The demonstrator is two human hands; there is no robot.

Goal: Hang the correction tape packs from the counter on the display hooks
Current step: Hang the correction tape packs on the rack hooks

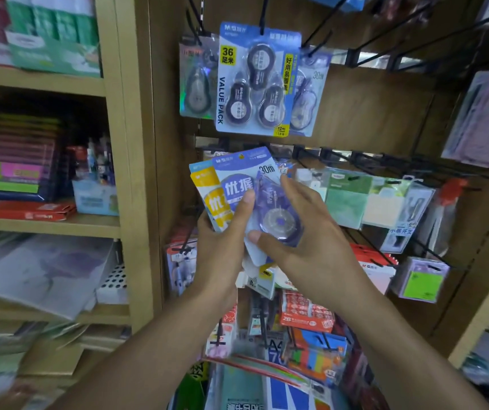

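Observation:
I hold a small stack of correction tape packs in front of the display wall. The front pack (246, 184) is blue and white, marked 30m, with a purple tape wheel in its blister. A yellow pack (209, 196) sits behind it to the left. My left hand (222, 250) grips the stack from below, thumb on the front pack's card. My right hand (305, 241) pinches the front pack by its blister. Above, a blue value pack (255, 81) of three tapes hangs on a black hook (264, 13), with single packs (197, 81) either side.
Empty black hooks (391, 34) jut out at the upper right. Sticky notes (347, 202), a stapler pack and other stationery hang on hooks to the right and below. Wooden shelves (45, 226) with boxes and paper fill the left. Coloured paper packs (311, 359) stand at the bottom.

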